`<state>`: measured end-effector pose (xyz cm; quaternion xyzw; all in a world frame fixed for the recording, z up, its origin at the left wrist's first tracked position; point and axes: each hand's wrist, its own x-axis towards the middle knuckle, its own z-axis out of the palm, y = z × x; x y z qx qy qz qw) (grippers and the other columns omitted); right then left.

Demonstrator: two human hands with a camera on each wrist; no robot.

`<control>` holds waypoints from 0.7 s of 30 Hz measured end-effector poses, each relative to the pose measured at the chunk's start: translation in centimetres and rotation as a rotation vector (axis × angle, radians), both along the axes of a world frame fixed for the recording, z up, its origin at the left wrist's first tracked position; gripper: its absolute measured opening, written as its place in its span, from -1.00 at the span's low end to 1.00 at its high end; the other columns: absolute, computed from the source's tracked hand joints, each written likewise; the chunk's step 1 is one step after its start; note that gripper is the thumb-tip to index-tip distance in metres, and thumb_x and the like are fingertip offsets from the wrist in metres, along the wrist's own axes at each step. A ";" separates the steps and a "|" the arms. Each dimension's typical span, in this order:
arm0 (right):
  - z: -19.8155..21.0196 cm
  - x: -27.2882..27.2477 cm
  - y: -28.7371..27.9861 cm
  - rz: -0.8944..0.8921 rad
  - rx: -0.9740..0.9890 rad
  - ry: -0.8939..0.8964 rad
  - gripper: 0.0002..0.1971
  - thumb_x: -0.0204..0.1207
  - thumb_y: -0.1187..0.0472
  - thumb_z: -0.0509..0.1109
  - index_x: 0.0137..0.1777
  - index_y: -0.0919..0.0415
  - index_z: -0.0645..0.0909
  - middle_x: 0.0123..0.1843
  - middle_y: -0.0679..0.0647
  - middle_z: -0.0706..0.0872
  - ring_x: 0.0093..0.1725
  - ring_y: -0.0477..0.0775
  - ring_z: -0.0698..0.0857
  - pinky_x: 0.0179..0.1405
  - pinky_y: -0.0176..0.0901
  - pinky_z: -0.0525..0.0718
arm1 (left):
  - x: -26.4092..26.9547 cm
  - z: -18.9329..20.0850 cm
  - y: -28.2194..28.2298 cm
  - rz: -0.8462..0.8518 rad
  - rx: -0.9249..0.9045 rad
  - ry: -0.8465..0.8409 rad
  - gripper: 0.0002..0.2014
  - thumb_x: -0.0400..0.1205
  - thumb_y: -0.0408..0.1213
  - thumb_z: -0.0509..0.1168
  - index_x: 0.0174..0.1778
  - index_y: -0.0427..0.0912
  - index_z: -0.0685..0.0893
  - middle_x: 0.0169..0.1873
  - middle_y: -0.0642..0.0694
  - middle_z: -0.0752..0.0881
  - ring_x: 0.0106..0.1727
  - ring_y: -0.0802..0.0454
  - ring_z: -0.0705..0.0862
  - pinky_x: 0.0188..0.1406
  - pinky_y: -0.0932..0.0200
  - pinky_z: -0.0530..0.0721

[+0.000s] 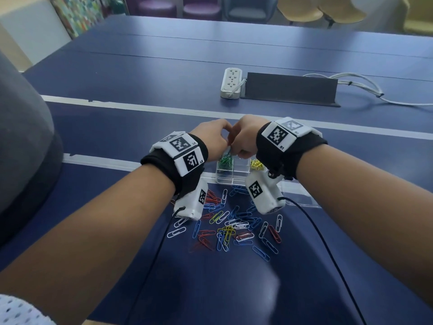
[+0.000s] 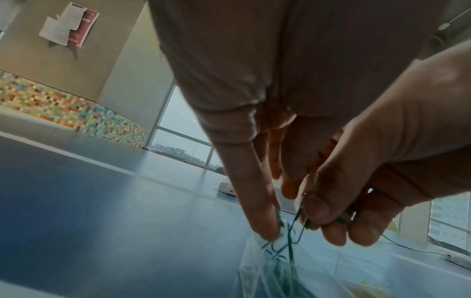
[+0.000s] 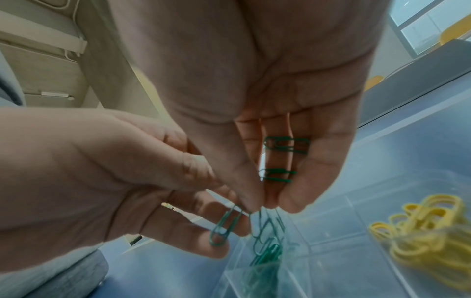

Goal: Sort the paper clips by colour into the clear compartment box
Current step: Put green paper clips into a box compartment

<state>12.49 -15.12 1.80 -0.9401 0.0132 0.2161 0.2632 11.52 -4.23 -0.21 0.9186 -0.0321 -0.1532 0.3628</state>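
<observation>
Both hands [image 1: 230, 139] — seemingly pinching green clips [image 3: 225, 229]

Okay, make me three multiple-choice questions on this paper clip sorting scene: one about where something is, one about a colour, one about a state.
1. Where is the loose pile of paper clips?
A. On the table nearer the person than the clear compartment box
B. Inside the box
C. Beside the power strip

2. What colour are the clips in the compartment to the right of the green ones?
A. Red
B. Yellow
C. White

3. What are the hands doing?
A. Both lie flat on the table
B. Both pinch green clips over the box
C. One lifts the box

Answers: 1 A, the head view shows the pile on the blue table in front of the box. 2 B, yellow clips fill that compartment. 3 B, the left hand and right hand each hold green clips in a fingertip grip above the green compartment.
</observation>
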 end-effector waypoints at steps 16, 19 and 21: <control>1.0 -1.1 0.4 0.065 -0.046 -0.041 -0.63 0.50 0.41 0.35 0.29 0.16 0.65 0.18 0.10 0.77 0.18 0.12 0.75 0.25 0.02 0.69 | -0.6 -0.6 1.0 0.044 -0.077 -0.036 -0.56 0.65 -0.39 0.12 0.47 -0.06 0.36 0.01 -0.15 0.74 0.05 -0.13 0.68 0.20 -0.08 0.67; 1.1 -1.3 0.3 0.026 0.086 -0.016 -0.61 0.53 0.43 0.27 0.28 0.09 0.66 0.16 0.09 0.79 0.09 0.07 0.78 0.15 -0.05 0.75 | -0.9 -0.8 1.3 0.002 0.007 -0.062 -0.61 0.67 -0.38 0.10 0.42 -0.03 0.40 0.03 -0.09 0.78 0.03 -0.02 0.66 0.07 0.11 0.63; 1.1 -1.5 0.5 -0.024 0.193 0.038 -0.58 0.57 0.45 0.18 0.33 0.10 0.61 0.14 0.14 0.79 0.06 0.10 0.77 0.11 -0.06 0.75 | -1.1 -0.8 1.6 -0.007 0.027 -0.070 -0.61 0.67 -0.39 0.10 0.41 -0.03 0.41 0.03 -0.07 0.78 0.03 0.00 0.66 0.03 0.18 0.56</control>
